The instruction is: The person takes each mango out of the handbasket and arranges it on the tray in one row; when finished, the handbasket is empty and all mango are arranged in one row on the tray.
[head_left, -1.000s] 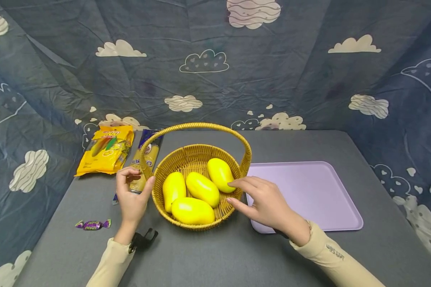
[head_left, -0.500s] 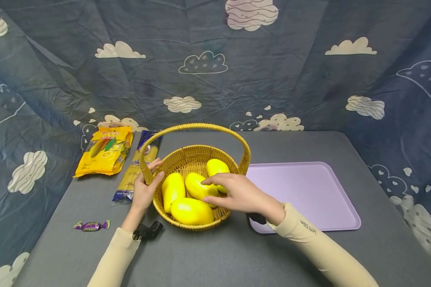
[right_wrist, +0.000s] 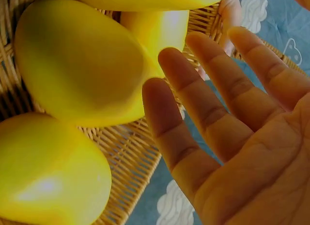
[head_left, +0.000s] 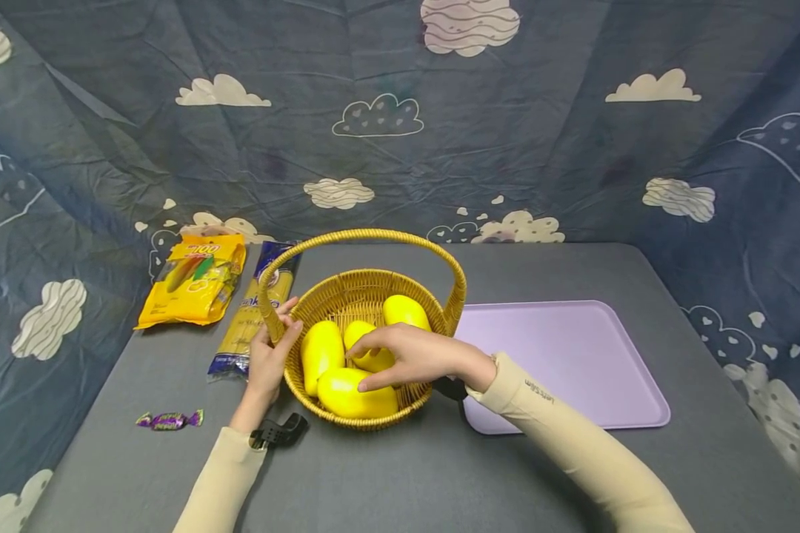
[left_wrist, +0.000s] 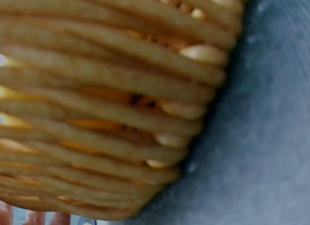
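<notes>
A yellow wicker basket [head_left: 333,292] with a tall arched handle stands mid-table, holding several yellow mangoes. My left hand [head_left: 264,364] grips the basket's left side at the foot of the handle, thumb at the rim and fingers behind; the woven wall fills most of the left wrist view. Above the fruit is my right hand [head_left: 416,355], fingers extended and thumb apart, reaching in over the basket's right rim. It partly covers the middle mango [head_left: 358,333], and its thumb overlaps the front mango [head_left: 353,400]. In the right wrist view the fingertips are close beside a mango [right_wrist: 77,65].
To the right lies a lilac tray [head_left: 553,363]. Behind the left hand are a spaghetti pack [head_left: 240,337] and a yellow snack bag [head_left: 193,285]. A purple wrapped candy [head_left: 170,420] lies at the left. A cloud-print cloth [head_left: 387,170] hangs behind the table.
My left hand has moved right onto the basket's side and taken hold there. My right hand has moved left from the basket's right rim to over the middle and front mangoes.
</notes>
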{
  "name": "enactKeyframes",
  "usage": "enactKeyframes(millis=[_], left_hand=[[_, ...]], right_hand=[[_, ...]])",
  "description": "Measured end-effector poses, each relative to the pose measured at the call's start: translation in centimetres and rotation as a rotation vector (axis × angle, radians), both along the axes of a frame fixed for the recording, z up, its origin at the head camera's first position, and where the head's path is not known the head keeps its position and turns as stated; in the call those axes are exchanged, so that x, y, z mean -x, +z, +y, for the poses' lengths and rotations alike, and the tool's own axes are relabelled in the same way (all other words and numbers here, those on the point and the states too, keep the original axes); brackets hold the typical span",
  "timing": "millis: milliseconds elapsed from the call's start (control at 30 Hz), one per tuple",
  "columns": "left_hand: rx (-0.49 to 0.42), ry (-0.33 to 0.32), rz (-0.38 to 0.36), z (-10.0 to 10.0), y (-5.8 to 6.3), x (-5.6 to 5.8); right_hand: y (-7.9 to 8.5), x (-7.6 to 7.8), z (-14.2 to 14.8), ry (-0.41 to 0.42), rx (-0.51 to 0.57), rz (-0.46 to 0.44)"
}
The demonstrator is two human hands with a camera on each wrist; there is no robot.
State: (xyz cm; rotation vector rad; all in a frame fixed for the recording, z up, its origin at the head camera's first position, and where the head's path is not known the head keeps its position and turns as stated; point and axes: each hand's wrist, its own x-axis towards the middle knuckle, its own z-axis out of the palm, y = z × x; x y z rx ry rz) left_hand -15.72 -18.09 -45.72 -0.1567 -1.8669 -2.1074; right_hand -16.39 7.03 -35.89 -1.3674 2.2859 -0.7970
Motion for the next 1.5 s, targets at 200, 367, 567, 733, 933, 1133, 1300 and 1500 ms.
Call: enactKeyframes(millis=[200, 367, 567, 733, 933, 1133, 1300, 1500], left_hand=[[0.008, -0.016, 0.013, -0.1, -0.1, 0.0], [-0.003, -0.029, 0.030, -0.1, -0.4, 0.0], [0.006, -0.055, 0.032, 0.0, -0.4, 0.0], [0.002, -0.054, 0.015, 0.1, -0.3, 0.0], [0.002, -0.051, -0.008, 0.1, -0.2, -0.2], [-0.009, -0.052, -0.025, 0.1, -0.2, -0.3], [-0.005, -0.054, -0.037, 0.1, -0.4, -0.3], [-0.006, -0.056, -0.029, 0.1, -0.3, -0.3]], right_hand=[[-0.3, 0.5, -0.8, 0.049, -0.027, -0.017], [-0.5, 0.8, -1.4, 0.066, -0.073, -0.054], [-0.5, 1.2, -2.1, 0.065, -0.143, -0.079], [-0.2, 1.4, -2.7, 0.053, -0.192, -0.088], [0.0, 1.2, -3.5, 0.066, -0.263, -0.076], [0.2, 0.8, -4.0, 0.049, -0.327, -0.059], [0.0, 0.7, -4.2, 0.040, -0.354, -0.057], [-0.4, 0.7, -4.2, 0.054, -0.359, -0.037]])
